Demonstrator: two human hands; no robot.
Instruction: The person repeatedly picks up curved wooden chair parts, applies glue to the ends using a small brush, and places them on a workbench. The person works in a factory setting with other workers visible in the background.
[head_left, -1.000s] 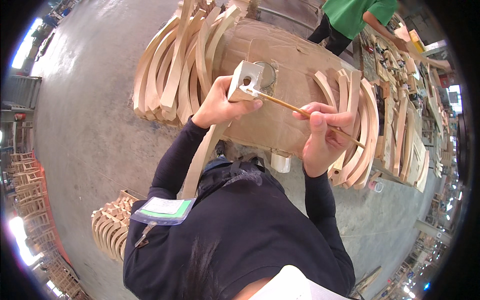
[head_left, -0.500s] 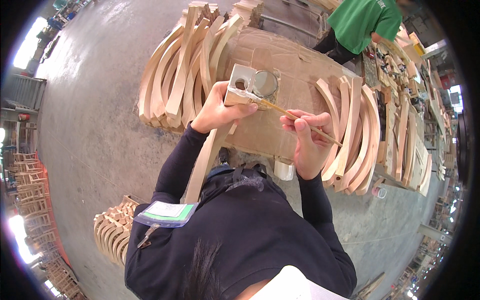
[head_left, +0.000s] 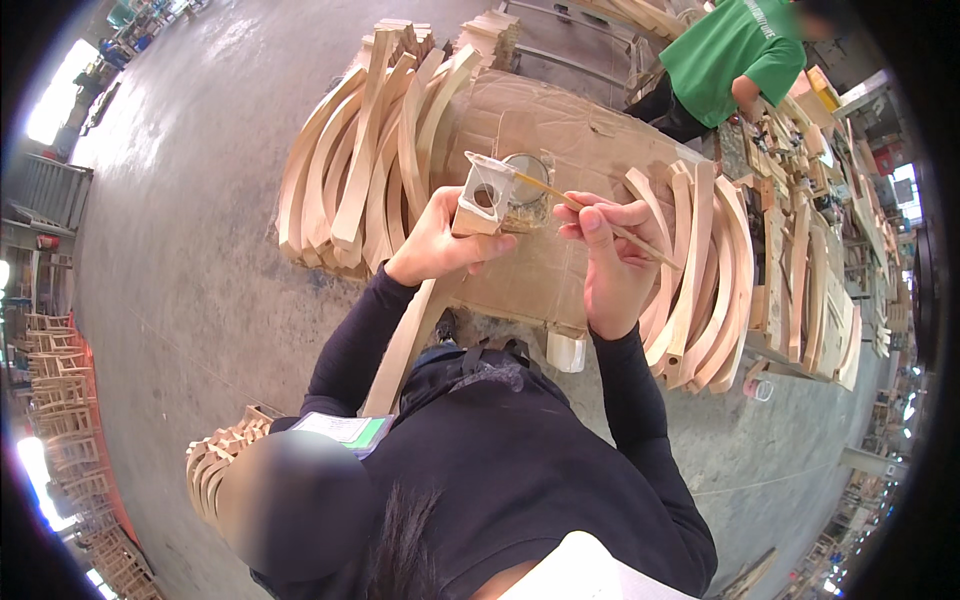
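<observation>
My left hand [head_left: 440,245] is wrapped round the upper end of a long wooden piece [head_left: 402,350], which slants down toward my lap. The end face has a round hole and a white, glue-like coating along its edges. My right hand [head_left: 620,265] pinches a thin wooden stick [head_left: 545,187] between thumb and fingers. The stick's far tip touches or nearly touches the coated end face at its upper right edge. Just behind that tip, a round container [head_left: 537,166] stands on the cardboard [head_left: 575,110], partly hidden by the stick and the wooden piece.
Curved wooden pieces lie in rows to the left [head_left: 340,165] and right [head_left: 705,280]. A white container [head_left: 566,352] hangs or stands at the near edge. A person in a green shirt [head_left: 730,55] is at the far right. A blurred dark shape [head_left: 300,500] covers the lower left.
The stick's tip has moved up from the near edge of the wooden end to its far edge. The end face has tilted toward me. A blurred shape has appeared at lower left.
</observation>
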